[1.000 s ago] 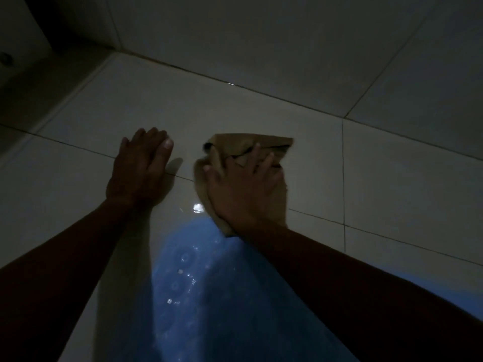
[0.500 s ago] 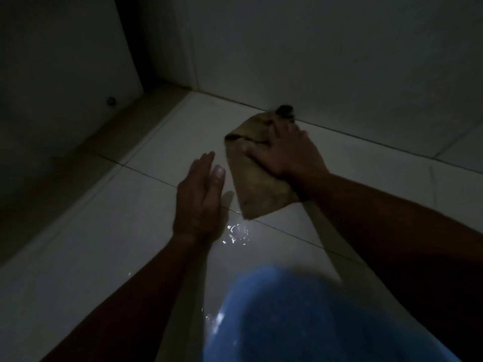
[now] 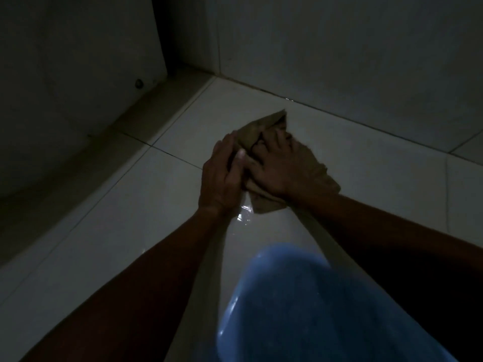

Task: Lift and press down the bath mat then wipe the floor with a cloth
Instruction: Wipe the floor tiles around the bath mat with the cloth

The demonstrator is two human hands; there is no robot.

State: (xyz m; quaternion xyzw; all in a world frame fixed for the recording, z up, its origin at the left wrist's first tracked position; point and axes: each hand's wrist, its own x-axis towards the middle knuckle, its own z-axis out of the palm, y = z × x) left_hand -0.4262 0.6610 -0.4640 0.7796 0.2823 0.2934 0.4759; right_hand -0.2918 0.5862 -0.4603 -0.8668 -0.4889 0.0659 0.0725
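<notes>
- The cloth [image 3: 257, 128], brown and crumpled, is seen lying on the pale tiled floor [image 3: 117, 226] near the foot of the wall [image 3: 339, 61], with one corner pointed towards that wall.
- The right hand [image 3: 282, 171] is laid palm-down on top of the cloth. Its fingers [image 3: 281, 134] are spread and pressed into the folds.
- The left hand [image 3: 222, 178] is set on its edge just beside the cloth's left side and is touching it. Its fingers [image 3: 224, 147] are held straight and pressed together, and the thumb is laid against the cloth.
- The bath mat [image 3: 300, 309], blue and blurred in the dim light, is found on the floor nearer the person, between the two forearms and apart from the cloth.
- A wet glint [image 3: 244, 215] is shown on the tile between the mat and the cloth, just below the cloth's near edge.
- A dark panel [image 3: 78, 61] with a small round fitting [image 3: 138, 83] is seen at the far left, beyond a raised sill.
</notes>
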